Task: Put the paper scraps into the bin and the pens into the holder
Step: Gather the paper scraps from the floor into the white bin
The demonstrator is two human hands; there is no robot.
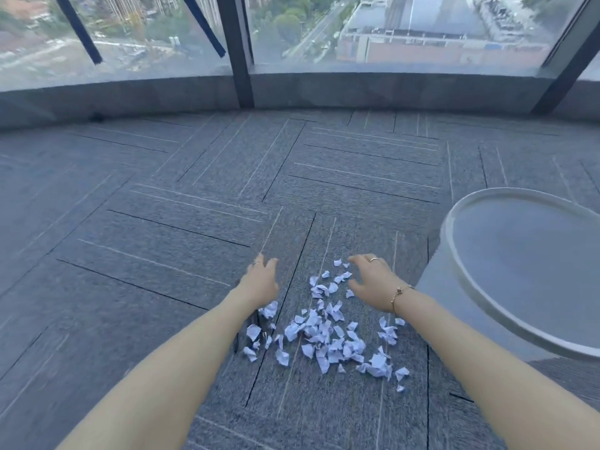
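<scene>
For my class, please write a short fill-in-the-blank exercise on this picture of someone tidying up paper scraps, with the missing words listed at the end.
1. The paper scraps lie scattered on the grey ____.
2. The white bin stands to the ____ of the scraps.
3. The right hand has a gold ____ at its wrist.
4. The left hand and the right hand are both ____, holding nothing.

Missing words: carpet; right; bracelet; open

One wide-angle camera sits on my head, looking forward and steeply down over my outstretched forearms at the carpet floor (194, 196). The view is close at my arms and reaches to the window wall (389, 34) ahead; straight edges curve near the borders.
</scene>
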